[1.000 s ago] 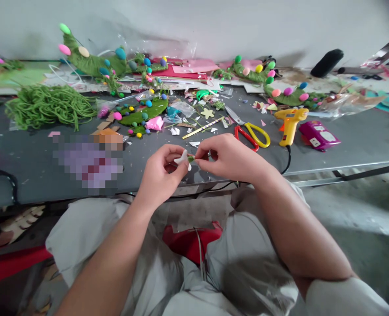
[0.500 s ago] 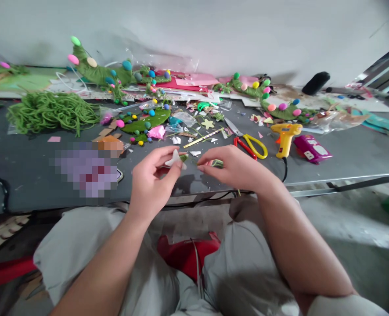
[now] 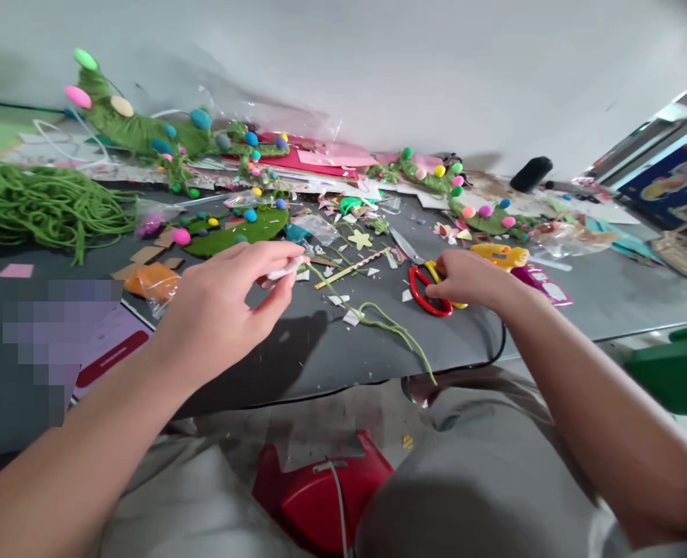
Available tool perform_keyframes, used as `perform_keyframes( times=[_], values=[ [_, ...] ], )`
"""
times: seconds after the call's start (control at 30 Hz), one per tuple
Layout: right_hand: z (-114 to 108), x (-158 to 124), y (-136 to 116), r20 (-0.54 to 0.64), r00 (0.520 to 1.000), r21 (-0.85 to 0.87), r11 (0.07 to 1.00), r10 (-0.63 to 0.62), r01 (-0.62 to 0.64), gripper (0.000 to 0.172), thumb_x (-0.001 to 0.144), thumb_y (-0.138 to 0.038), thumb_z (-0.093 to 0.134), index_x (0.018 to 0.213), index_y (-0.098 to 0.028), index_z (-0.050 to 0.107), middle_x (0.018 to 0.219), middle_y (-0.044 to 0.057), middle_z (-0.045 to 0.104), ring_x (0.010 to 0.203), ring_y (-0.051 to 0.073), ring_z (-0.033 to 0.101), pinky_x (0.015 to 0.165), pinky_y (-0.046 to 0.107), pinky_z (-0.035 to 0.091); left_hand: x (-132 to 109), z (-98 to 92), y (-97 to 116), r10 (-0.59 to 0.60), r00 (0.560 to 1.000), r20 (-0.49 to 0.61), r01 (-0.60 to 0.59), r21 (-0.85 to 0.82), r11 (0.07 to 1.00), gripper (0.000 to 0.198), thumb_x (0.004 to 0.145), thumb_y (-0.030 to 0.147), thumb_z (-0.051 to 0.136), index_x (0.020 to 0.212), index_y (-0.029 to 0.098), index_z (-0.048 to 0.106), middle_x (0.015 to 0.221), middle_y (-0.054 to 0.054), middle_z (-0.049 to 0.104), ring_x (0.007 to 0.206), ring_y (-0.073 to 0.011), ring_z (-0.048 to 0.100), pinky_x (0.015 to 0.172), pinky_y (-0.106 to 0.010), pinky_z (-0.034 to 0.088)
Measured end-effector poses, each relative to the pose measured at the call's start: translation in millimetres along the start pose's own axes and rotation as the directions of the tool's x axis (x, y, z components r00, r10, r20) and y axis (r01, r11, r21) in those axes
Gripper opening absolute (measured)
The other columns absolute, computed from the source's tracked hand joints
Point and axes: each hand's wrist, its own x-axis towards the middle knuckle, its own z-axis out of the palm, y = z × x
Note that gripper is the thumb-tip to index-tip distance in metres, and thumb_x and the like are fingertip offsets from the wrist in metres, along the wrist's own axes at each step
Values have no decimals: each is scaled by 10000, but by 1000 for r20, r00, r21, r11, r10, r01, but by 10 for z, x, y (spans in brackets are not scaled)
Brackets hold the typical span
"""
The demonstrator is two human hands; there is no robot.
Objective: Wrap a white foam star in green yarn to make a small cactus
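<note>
My left hand (image 3: 227,306) pinches a small white cutout (image 3: 285,268) between thumb and fingers; half a second earlier its star-like points showed. Thin green yarn (image 3: 387,319) runs from that pinch across the table to the right, its loose end at the front edge. My right hand (image 3: 472,277) has its fingers closed at the handles of the scissors (image 3: 430,308), one red and one yellow. The blades point away from me and lie on the table. Part of the yellow handle is hidden under the fingers.
A yellow glue gun (image 3: 499,254) and a purple packet (image 3: 544,285) lie beyond my right hand. A patterned stick (image 3: 352,269), a star cutout (image 3: 360,239) and paper scraps lie mid-table. Green yarn (image 3: 41,203) is heaped at left; a green pompom-dotted piece (image 3: 139,132) stands behind.
My right hand has left the yarn by the left hand and moved right onto the scissors. The yarn now trails on the table. The view has shifted, and the left hand still pinches the white cutout.
</note>
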Motion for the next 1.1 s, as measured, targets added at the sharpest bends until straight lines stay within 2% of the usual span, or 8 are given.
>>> perform_keyframes(
  times=[0.13, 0.23, 0.4, 0.6, 0.7, 0.83, 0.97, 1.1],
  values=[
    [72, -8, 46, -7, 999, -9, 999, 38, -38, 490, 741, -470, 676, 1098, -143, 604, 989, 163, 691, 882, 307, 656, 641, 331, 419, -99, 73, -52, -112, 994, 11, 112, -48, 993, 307, 904, 187, 648, 1201, 267, 654, 1183, -23, 778, 1043, -223, 763, 931, -307, 569],
    [136, -97, 113, -79, 996, 26, 999, 34, -32, 561, 778, -430, 636, 1232, -112, 546, 1043, 170, 685, 906, 289, 646, 665, 329, 431, -151, 110, -38, -159, 987, 29, 160, -30, 987, 324, 885, 168, 667, 1195, 257, 646, 1190, -19, 777, 1046, -217, 763, 887, -269, 575],
    [252, -268, 336, -265, 963, 145, 989, 37, 2, 439, 774, -385, 673, 1141, -146, 646, 947, 110, 708, 785, 220, 646, 660, 324, 451, -162, 152, -31, -146, 989, 36, 146, 12, 989, 297, 898, 152, 649, 1181, 240, 639, 1126, -13, 786, 1001, -204, 768, 846, -246, 569],
    [365, -679, 444, -518, 855, 271, 953, 28, 133, 502, 657, -557, 803, 1050, -275, 669, 890, 38, 737, 744, 230, 690, 612, 324, 483, -171, 235, -35, -34, 999, 22, 30, 157, 987, 288, 890, 105, 650, 1150, 227, 657, 1079, -15, 790, 947, -196, 759, 841, -264, 551],
    [362, -888, 325, -562, 818, 205, 938, -122, 280, 423, 724, -540, 743, 1066, -298, 685, 899, 28, 746, 732, 224, 704, 593, 318, 497, -186, 255, 9, 21, 999, 38, -28, 201, 979, 278, 889, 90, 650, 1141, 208, 664, 1045, -23, 786, 913, -187, 749, 783, -259, 538],
    [323, -1011, 136, -613, 726, 106, 878, -313, 467, 312, 848, -483, 658, 1066, -259, 668, 962, 23, 760, 695, 179, 700, 601, 297, 515, -229, 248, 61, 65, 996, 68, -79, 228, 970, 320, 894, 78, 657, 1181, 218, 659, 1021, -16, 778, 924, -178, 731, 811, -252, 537],
    [300, -1038, 38, -650, 651, -3, 858, -393, 514, 312, 902, -462, 642, 1117, -235, 650, 1052, 26, 754, 834, 201, 735, 704, 311, 540, -279, 236, 79, 98, 992, 84, -115, 231, 966, 360, 886, 78, 677, 1219, 212, 651, 1021, -25, 775, 931, -179, 719, 794, -256, 530],
    [299, -1047, 0, -675, 614, -51, 856, -409, 514, 316, 950, -463, 607, 1141, -214, 638, 1043, 42, 738, 909, 216, 739, 776, 318, 544, -296, 246, 76, 83, 991, 107, -105, 222, 969, 373, 897, 86, 670, 1239, 231, 645, 1033, -26, 772, 938, -189, 717, 791, -274, 537]
  ],
)
